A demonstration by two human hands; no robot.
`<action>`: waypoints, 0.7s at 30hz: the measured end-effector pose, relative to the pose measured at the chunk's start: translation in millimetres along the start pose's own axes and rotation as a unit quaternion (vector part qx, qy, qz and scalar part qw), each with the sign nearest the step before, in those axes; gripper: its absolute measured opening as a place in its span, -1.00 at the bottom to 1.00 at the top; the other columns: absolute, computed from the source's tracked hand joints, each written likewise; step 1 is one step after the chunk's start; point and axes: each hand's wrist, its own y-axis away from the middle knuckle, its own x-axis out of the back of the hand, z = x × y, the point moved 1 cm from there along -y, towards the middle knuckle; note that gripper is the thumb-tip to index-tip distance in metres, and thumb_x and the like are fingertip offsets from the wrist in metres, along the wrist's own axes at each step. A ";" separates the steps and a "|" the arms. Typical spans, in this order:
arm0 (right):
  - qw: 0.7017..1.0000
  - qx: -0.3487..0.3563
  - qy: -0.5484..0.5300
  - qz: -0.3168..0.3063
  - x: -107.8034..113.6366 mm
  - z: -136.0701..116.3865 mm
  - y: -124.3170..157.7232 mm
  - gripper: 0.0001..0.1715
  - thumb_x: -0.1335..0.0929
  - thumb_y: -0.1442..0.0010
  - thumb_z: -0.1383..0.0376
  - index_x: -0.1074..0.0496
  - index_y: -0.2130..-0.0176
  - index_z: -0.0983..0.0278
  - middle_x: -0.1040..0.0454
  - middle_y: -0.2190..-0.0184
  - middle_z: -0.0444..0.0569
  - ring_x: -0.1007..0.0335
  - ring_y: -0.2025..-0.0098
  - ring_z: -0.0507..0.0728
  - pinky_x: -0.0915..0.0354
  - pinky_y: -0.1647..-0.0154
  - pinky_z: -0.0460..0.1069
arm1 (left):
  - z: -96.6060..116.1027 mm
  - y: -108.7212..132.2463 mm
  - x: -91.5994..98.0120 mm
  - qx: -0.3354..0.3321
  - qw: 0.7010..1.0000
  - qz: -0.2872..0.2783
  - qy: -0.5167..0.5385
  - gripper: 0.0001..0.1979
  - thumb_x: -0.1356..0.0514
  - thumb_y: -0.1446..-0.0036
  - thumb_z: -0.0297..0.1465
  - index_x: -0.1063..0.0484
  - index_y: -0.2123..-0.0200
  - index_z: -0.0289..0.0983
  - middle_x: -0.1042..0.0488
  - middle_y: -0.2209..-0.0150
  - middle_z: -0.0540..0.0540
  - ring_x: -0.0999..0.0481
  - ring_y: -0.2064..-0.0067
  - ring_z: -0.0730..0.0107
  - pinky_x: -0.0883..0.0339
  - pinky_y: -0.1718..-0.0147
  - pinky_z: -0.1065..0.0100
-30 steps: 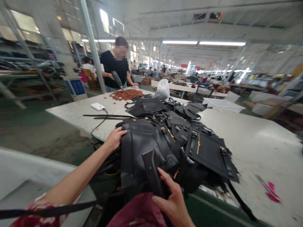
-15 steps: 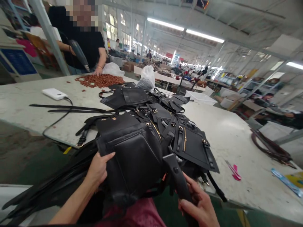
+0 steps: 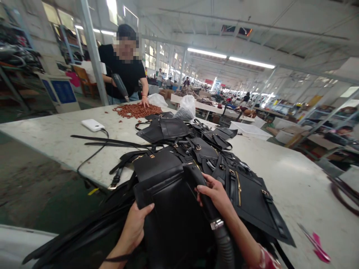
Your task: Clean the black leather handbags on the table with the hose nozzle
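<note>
A pale table spread beyond both hands, its heaped black bags ahead of them. The left hand gripped the edge of a black bag panel between the hands; the right hand grasped a hosed black tool over it. Pink-handled scissors lay right of the right hand.

Worn on the person's head, the camera looks forward and down over the near edge of a pale, scuffed bench, the bare left hand and bare right hand close below. It faces the far edge, where a co-worker in a black top stands farther off, and the white-ceilinged hall beyond.
</note>
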 end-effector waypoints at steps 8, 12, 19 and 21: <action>1.000 -0.011 -0.001 0.008 -9.7 2.0 -80.8 -0.49 -0.39 0.16 0.23 -0.28 0.17 0.35 -0.38 0.65 -0.17 -0.28 0.72 0.02 -0.25 0.76 -0.11 | -10.7 -14.1 10.6 0.026 1.000 0.012 -0.009 -0.54 -0.31 0.38 -0.55 -0.36 0.26 -0.29 -0.53 0.36 -0.07 -0.51 0.26 0.15 -0.35 0.23 0.22; 1.000 0.004 0.013 0.010 2.1 -19.0 -75.8 -0.47 -0.37 0.11 0.21 -0.24 0.11 0.31 -0.39 0.61 -0.18 -0.31 0.69 0.01 -0.28 0.71 -0.12 | -7.7 -20.2 17.3 -0.002 0.999 0.040 -0.001 -0.47 -0.33 0.32 -0.49 -0.35 0.17 -0.23 -0.52 0.27 -0.05 -0.47 0.16 0.19 -0.29 0.13 0.23; 0.994 -0.059 0.061 -0.067 2.9 -12.7 -60.8 -0.40 -0.38 0.14 0.24 -0.26 0.08 0.39 -0.42 0.59 -0.10 -0.33 0.69 0.07 -0.27 0.75 -0.06 | 1.4 -27.3 16.7 -0.104 0.992 0.053 0.045 -0.47 -0.30 0.23 -0.43 -0.35 0.08 -0.28 -0.50 0.20 -0.08 -0.39 0.06 0.19 -0.24 0.06 0.25; 0.995 -0.045 0.072 -0.054 -10.0 -6.6 -71.0 -0.37 -0.38 0.11 0.25 -0.22 0.04 0.40 -0.39 0.61 -0.14 -0.31 0.69 0.04 -0.26 0.73 -0.08 | 0.8 -24.3 15.5 -0.100 0.993 0.047 0.045 -0.47 -0.29 0.22 -0.42 -0.34 0.07 -0.29 -0.50 0.19 -0.10 -0.42 0.09 0.19 -0.27 0.10 0.25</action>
